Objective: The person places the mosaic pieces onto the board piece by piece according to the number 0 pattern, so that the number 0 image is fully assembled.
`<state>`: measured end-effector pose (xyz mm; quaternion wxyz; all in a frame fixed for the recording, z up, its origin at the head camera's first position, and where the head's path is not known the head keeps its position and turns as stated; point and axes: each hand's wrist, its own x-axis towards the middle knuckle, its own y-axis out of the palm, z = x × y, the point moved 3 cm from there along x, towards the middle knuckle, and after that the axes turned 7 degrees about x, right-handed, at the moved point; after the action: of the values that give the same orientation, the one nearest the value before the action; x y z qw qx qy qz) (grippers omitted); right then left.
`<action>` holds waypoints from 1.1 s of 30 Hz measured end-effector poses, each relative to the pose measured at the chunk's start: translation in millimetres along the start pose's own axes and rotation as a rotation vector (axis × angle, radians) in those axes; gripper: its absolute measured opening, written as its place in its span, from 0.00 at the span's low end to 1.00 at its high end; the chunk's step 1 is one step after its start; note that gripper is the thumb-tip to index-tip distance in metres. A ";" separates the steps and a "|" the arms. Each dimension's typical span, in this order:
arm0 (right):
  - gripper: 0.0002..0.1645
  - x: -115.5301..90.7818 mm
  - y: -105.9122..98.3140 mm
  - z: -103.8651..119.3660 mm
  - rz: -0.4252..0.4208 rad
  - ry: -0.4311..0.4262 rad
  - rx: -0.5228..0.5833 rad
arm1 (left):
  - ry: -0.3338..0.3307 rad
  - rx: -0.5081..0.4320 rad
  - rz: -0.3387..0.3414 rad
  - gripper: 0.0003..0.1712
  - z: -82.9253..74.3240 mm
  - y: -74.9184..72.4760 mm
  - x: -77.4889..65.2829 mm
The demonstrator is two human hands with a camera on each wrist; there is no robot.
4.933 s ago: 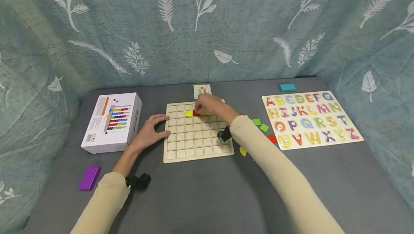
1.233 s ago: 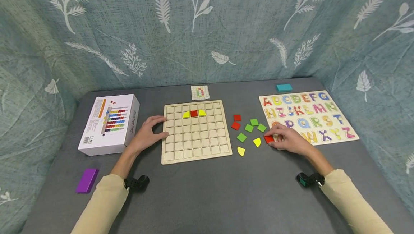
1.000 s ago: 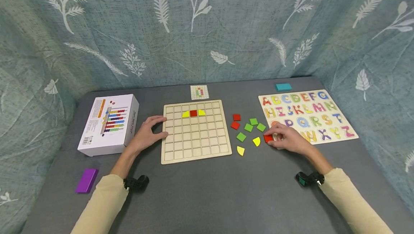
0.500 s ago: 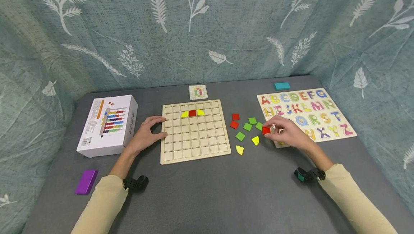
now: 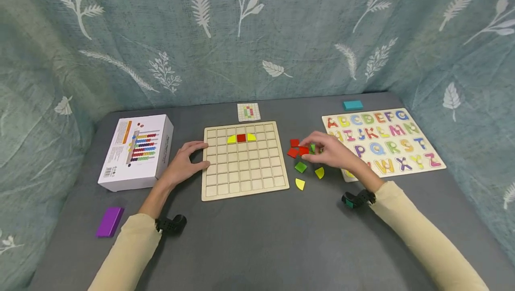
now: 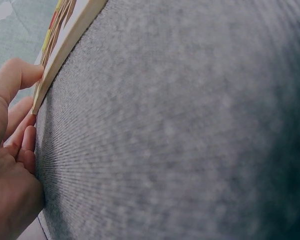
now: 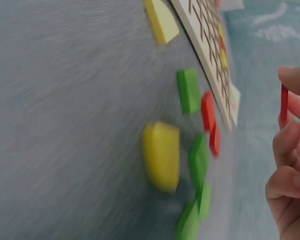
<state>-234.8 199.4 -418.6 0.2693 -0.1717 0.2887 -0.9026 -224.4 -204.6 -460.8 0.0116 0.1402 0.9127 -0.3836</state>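
My right hand (image 5: 327, 150) pinches a red square tile (image 7: 284, 102) between thumb and fingers, held above the loose pieces right of the wooden grid board (image 5: 245, 170). The fingers of my left hand (image 5: 183, 163) are spread, with thumb and fingertips touching the board's left edge. On the board, a red tile (image 5: 241, 138) sits in a cell between two yellow quarter-round tiles (image 5: 232, 139). Loose on the table lie two red tiles (image 5: 294, 142), several green tiles (image 5: 300, 167) partly hidden by my right hand, and two yellow quarter-round tiles (image 5: 299, 184).
Behind the board is a small pattern card (image 5: 248, 112). An alphabet board (image 5: 386, 143) lies on the right, with a teal block (image 5: 352, 105) behind it. To the left are a white abacus box (image 5: 134, 150) and a purple block (image 5: 110, 222). A curtain hangs behind the table.
Earlier my right hand was at the red tile on the board. It then took a red tile beside the alphabet board, lifted it and moved left. My left hand has stayed at the board.
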 end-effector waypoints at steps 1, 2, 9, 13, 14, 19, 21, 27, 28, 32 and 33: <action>0.16 8.6 3.9 2.0 0.014 -0.004 -0.016 | 0.002 0.002 -0.002 0.35 0.0 -0.1 0.4; 0.16 17.6 8.6 3.7 0.028 -0.009 -0.028 | 0.002 0.003 -0.002 0.35 0.0 -0.1 0.7; 0.17 78.2 50.4 13.6 0.146 -0.046 -0.131 | 0.002 0.011 -0.006 0.35 0.5 -1.4 1.3; 0.18 103.1 68.9 16.7 0.217 -0.015 -0.211 | -0.001 0.010 -0.007 0.35 -1.6 -1.5 1.0; 0.18 107.3 72.2 17.0 0.233 0.003 -0.226 | -0.001 0.011 -0.007 0.35 -1.9 -1.5 1.0; 0.20 117.9 82.0 21.1 0.298 0.047 -0.292 | 0.002 0.002 -0.011 0.34 -2.4 -1.6 -0.1; 0.20 118.6 83.0 22.5 0.296 0.047 -0.312 | 0.010 -0.002 -0.016 0.34 -2.7 -1.6 0.4; 0.19 118.0 80.8 25.7 0.242 0.052 -0.347 | 0.014 0.005 -0.020 0.34 -4.1 -3.4 2.9; 0.19 117.7 81.1 25.9 0.237 0.049 -0.351 | 0.010 0.006 -0.017 0.34 -4.0 -3.3 2.8; 0.17 116.9 83.7 26.2 0.220 0.036 -0.363 | 0.004 0.004 -0.008 0.35 -2.9 -2.1 1.1; 0.17 116.6 84.5 26.1 0.214 0.035 -0.363 | 0.004 0.003 -0.006 0.35 -2.5 -1.4 0.6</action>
<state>-282.8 61.8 -432.2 0.3232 -0.1700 0.4679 -0.8048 -225.1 -203.7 -458.1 0.0085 0.1380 0.9126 -0.3848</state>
